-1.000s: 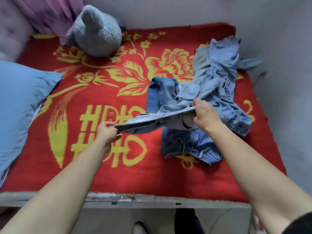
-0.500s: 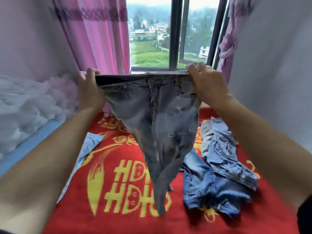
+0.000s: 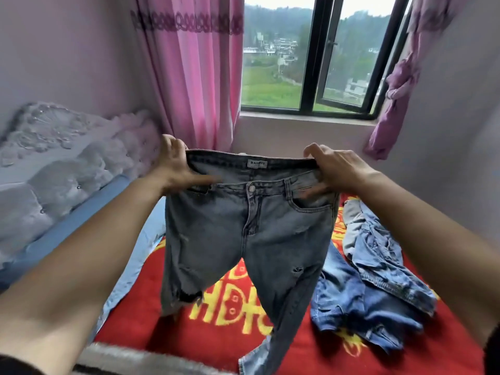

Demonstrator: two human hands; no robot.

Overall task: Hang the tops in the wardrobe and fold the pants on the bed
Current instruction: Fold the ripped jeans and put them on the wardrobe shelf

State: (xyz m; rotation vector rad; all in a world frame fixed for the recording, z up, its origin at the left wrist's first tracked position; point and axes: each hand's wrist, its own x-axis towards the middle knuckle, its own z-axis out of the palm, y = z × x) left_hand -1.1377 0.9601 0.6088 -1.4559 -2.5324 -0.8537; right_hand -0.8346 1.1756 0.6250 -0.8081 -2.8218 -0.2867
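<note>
Step in hand: you hold up a pair of grey jeans [image 3: 249, 234] by the waistband to spread them flat, which looks like the start of a fold.
Left hand: your left hand [image 3: 176, 169] grips the left end of the waistband, thumb across the front, fingers behind the cloth.
Right hand: your right hand [image 3: 335, 169] grips the right end the same way, and the band is taut between the two.
Where the jeans are: in the air over the bed [image 3: 205, 347], front towards you, button fastened. The legs hang apart, and the longer one trails down to the near edge of the bed.
Done so far: I judge very little. No folded pants show anywhere on the bed.
Left to do: lay these jeans down and fold them. Then sort the heap of blue denim [image 3: 378, 280] lying crumpled on the right of the bed, just beside the hanging leg.
Uncertain: you cannot tell from here which pieces in that heap are tops and which are pants.
Wardrobe: out of view, so the hanging part cannot be judged.
Also there: a pale blue pillow [image 3: 135, 255] at the left, and a window [image 3: 311, 63] on the far wall.
</note>
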